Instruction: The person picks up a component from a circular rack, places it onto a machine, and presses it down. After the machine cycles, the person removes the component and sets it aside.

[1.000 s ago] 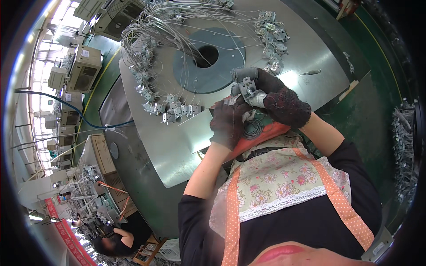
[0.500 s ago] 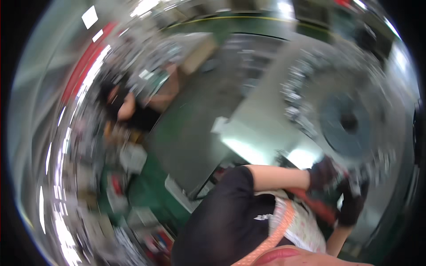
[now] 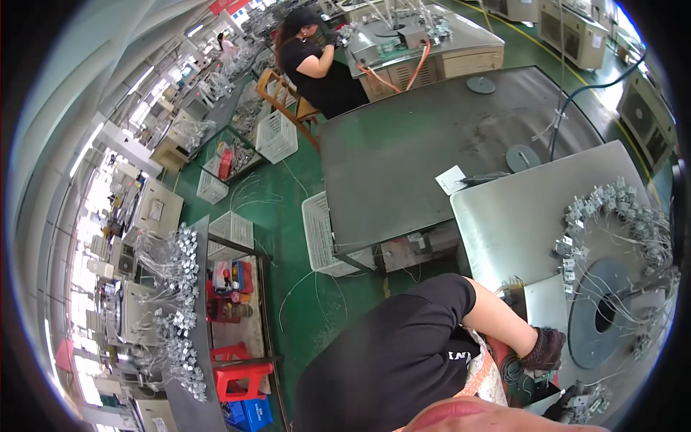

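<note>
My left hand [image 3: 545, 349], in a dark knitted glove, is at the near edge of a steel-topped bench, close to a green box-like fixture [image 3: 536, 389]. Its fingers point away and are mostly hidden. Of my right hand [image 3: 570, 400] only a dark gloved part shows near the lower edge, beside small metal parts with thin wires [image 3: 592, 405]; its grip is hidden. Beyond both hands lies a grey round disc [image 3: 599, 309] with a dark central hole. Around it runs a ring of small silvery metal parts [image 3: 617, 201] with thin pale wires attached.
The steel benchtop [image 3: 504, 209] adjoins a dark worktable [image 3: 403, 158]. White plastic baskets [image 3: 320, 234] stand on the green floor. A co-worker [image 3: 317, 65] sits at another bench. Left, a rack [image 3: 205, 302] carries wired parts, with a red stool [image 3: 245, 374] beside it.
The view has swung to the right and sharpened from blur. My gloved hands, seen close together before, now appear lower in the picture, the right one mostly hidden.
</note>
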Available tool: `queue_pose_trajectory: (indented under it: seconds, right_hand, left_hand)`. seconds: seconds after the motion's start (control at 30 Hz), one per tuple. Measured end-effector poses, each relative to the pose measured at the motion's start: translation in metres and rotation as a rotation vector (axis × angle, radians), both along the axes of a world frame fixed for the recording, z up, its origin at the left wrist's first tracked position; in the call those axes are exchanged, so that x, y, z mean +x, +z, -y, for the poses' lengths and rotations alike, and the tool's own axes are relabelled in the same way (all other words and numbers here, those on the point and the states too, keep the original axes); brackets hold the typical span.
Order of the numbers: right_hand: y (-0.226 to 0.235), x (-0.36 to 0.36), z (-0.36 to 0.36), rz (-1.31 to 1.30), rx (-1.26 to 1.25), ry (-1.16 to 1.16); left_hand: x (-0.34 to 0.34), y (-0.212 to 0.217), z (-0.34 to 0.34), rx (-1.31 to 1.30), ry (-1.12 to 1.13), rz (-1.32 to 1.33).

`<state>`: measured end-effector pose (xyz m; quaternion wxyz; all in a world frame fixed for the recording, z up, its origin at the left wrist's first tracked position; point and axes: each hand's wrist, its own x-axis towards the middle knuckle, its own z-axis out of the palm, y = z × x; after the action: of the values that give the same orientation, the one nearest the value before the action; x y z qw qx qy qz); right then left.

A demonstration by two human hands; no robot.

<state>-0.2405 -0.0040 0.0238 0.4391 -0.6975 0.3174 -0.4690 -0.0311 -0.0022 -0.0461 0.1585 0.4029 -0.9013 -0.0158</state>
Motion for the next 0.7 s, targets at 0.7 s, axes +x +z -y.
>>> queue_pose_trajectory:
  seconds: [0.7]
  right_hand:
    - [-0.001, -0.016, -0.029, -0.138, 0.324, -0.253]
  left_hand:
    - [0.036, -0.031, 0.153, 0.516, 0.455, 0.281]
